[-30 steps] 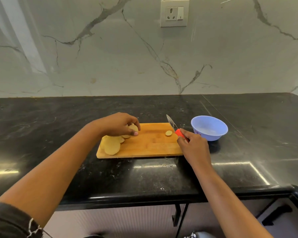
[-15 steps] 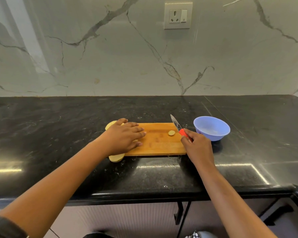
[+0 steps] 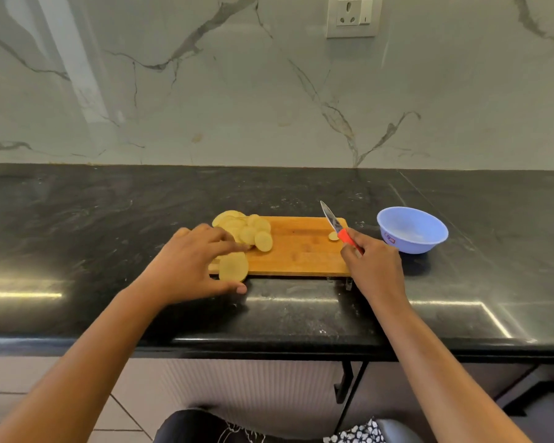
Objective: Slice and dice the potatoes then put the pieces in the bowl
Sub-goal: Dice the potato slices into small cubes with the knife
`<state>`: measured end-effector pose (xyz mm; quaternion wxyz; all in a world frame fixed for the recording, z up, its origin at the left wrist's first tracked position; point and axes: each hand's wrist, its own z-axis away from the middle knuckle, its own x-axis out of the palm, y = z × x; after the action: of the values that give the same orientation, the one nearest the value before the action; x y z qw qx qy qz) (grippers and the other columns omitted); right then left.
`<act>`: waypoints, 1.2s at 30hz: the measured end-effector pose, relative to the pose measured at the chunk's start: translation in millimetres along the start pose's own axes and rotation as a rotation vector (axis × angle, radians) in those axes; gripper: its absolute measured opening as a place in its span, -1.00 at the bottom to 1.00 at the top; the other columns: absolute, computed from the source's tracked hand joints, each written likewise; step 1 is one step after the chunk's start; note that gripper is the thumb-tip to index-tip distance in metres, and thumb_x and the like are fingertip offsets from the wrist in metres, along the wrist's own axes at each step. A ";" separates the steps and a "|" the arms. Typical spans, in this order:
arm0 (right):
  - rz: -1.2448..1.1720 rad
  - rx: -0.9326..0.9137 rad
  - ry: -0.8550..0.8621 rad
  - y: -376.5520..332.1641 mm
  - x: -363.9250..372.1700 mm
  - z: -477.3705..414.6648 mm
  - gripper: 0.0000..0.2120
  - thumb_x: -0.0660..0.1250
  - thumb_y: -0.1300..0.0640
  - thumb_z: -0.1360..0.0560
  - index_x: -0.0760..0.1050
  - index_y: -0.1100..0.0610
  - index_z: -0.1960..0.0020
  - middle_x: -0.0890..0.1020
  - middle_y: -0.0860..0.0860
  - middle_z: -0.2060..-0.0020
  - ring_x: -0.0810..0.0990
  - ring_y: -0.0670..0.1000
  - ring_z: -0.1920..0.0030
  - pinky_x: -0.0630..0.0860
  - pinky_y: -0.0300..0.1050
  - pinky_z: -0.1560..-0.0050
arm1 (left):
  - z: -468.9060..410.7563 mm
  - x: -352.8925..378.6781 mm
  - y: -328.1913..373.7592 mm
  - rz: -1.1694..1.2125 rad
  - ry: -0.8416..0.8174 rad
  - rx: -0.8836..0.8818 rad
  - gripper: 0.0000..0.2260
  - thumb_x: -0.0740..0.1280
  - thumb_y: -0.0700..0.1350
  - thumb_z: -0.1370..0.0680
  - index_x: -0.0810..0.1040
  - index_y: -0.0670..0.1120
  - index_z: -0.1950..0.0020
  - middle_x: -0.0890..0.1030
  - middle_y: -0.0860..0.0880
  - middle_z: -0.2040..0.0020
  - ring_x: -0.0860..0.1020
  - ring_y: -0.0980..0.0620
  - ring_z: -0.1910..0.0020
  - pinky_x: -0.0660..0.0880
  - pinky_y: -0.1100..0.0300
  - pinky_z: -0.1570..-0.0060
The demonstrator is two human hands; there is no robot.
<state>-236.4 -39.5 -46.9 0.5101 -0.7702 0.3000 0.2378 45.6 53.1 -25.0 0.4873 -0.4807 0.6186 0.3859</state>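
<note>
— Knife (image 3: 332, 220)?
— Held in the right grip (image 3: 371, 266), fingers curled round the red handle. Long axis slanting away from the body, tip aimed at the wall and slightly left, above the far right corner of the cutting board (image 3: 301, 254).
— And the potato slices (image 3: 248, 231)?
— Heaped flat and overlapping on the board's left end, a few spilling past its left and near edges. One small slice (image 3: 333, 236) apart, just beside the blade's heel.
— Left grip (image 3: 189, 263)?
— Wide, fingers straight, lying across the heap; thumb low over the surface (image 3: 109, 225) by the board's near left corner.
— Board itself?
— Long axis left to right, parallel with the front edge. Bare wood through the middle, between heap and knife.
— Bowl (image 3: 410, 246)?
— Blue, upright, just right of the board, apart from it.
— Room around?
— Dark polished stone running wide to both sides and back to a veined marble wall (image 3: 205, 107); socket (image 3: 354, 16) high up on it.
</note>
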 end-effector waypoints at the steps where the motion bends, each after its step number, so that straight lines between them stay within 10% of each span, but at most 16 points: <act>1: -0.001 -0.014 -0.003 -2.8 2.6 1.0 -0.64 0.24 0.09 -0.56 0.46 0.06 -0.35 0.56 -0.03 0.33 0.48 -0.09 0.34 0.37 -0.19 0.29 | 1.9 3.2 0.6 -0.023 -0.028 -0.002 -0.15 -0.15 0.62 -0.27 0.35 0.24 -0.40 0.44 0.18 -0.28 0.37 0.14 -0.22 0.32 0.12 -0.15; 7: -0.010 -0.035 -0.011 -10.8 7.1 4.9 -0.64 0.25 0.09 -0.57 0.43 0.10 -0.35 0.57 -0.05 0.33 0.51 -0.07 0.34 0.40 -0.26 0.32 | 0.7 5.9 3.2 0.134 -0.098 -0.076 -0.20 0.06 0.56 -0.27 0.30 0.22 -0.43 0.38 0.16 -0.34 0.33 0.12 -0.31 0.28 0.15 -0.28; 10: -0.025 -0.025 -0.006 -10.1 7.7 4.2 -0.64 0.26 0.09 -0.57 0.44 0.09 -0.36 0.57 -0.06 0.33 0.51 -0.07 0.34 0.43 -0.25 0.29 | 1.9 7.9 8.0 0.278 -0.076 -0.086 -0.47 0.39 0.18 -0.45 0.35 0.22 -0.39 0.38 0.20 -0.33 0.32 0.18 -0.28 0.29 0.21 -0.28; 17: -0.020 -0.036 -0.003 -10.4 8.2 3.3 -0.64 0.25 0.09 -0.57 0.44 0.09 -0.35 0.55 -0.06 0.35 0.49 -0.08 0.37 0.39 -0.28 0.34 | -10.5 9.6 9.2 0.466 0.054 -0.071 -0.58 0.39 -0.17 -0.46 0.46 0.17 -0.26 0.50 0.19 -0.23 0.43 0.20 -0.20 0.39 0.15 -0.25; 27: -0.097 -0.025 0.045 -5.8 5.8 3.6 -0.65 0.27 0.10 -0.56 0.47 0.06 -0.33 0.52 -0.09 0.41 0.44 -0.10 0.41 0.33 -0.36 0.38 | -21.2 21.8 19.9 0.056 0.174 0.024 -0.55 0.09 0.27 -0.47 0.51 0.17 -0.26 0.49 0.16 -0.30 0.38 0.10 -0.33 0.22 0.04 -0.27; 33: -0.117 0.105 0.144 19.1 -16.7 -3.4 -0.74 0.22 0.13 -0.56 0.59 0.07 -0.19 0.55 -0.01 0.29 0.44 -0.01 0.23 0.30 -0.23 0.18 | -47.0 19.9 50.1 0.195 0.297 -0.011 -0.56 0.12 0.30 -0.50 0.53 0.14 -0.25 0.52 0.13 -0.27 0.42 0.08 -0.29 0.22 0.08 -0.29; 36: -0.103 0.142 0.119 27.2 -25.2 -3.3 -0.75 0.22 0.15 -0.56 0.60 0.06 -0.16 0.58 0.06 0.26 0.48 0.06 0.18 0.33 -0.16 0.16 | -91.1 18.0 81.6 0.186 0.107 0.035 -0.59 0.23 0.17 -0.57 0.40 0.13 -0.40 0.47 0.09 -0.36 0.39 0.06 -0.35 0.26 0.04 -0.34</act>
<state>-273.2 -45.2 -46.2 0.5563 -0.7592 0.3061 0.1432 -55.8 -17.4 -21.0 0.4238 -0.4327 0.6922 0.3924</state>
